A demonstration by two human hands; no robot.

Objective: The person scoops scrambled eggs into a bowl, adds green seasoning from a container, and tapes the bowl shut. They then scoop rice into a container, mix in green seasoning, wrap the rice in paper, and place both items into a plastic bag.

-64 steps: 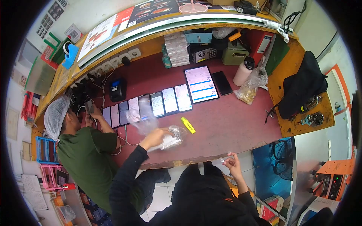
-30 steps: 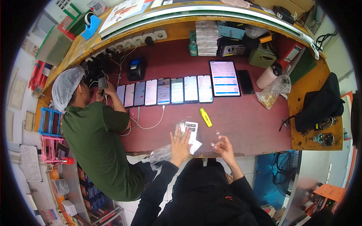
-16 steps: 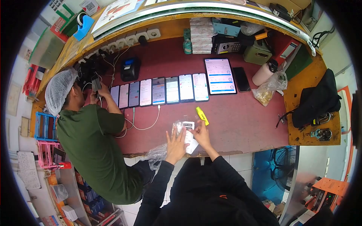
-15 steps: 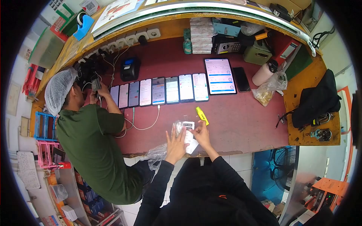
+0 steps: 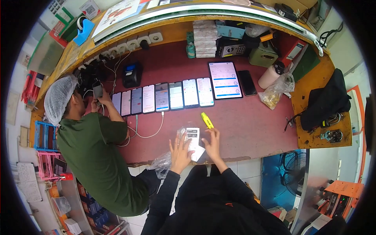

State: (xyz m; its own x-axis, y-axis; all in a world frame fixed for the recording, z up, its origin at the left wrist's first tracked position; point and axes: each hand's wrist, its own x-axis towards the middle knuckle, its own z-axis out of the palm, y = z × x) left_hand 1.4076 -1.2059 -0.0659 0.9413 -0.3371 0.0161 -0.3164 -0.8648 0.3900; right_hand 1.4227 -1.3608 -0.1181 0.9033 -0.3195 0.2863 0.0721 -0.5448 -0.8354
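My left hand [image 5: 181,152] lies with its fingers spread on the left edge of a white printed paper slip [image 5: 192,134] and on clear plastic. To the right of the slip, my right hand [image 5: 212,145] is raised a little with its fingers apart and nothing between them. Just beyond its fingertips a yellow highlighter [image 5: 207,120] lies on the red desk [image 5: 243,133]. Crumpled clear plastic [image 5: 161,163] hangs at the front edge of the desk, left of my left wrist.
Several lit phones [image 5: 176,96] stand in a row beside a tablet [image 5: 225,80] and a dark phone [image 5: 247,82]. A person [image 5: 94,145] at the left handles a device. Right are a bottle [image 5: 270,75] and a black bag [image 5: 327,100].
My right hand has come off the slip and moved slightly right, its fingers opening. More of the slip's print shows. The whole view has shifted slightly.
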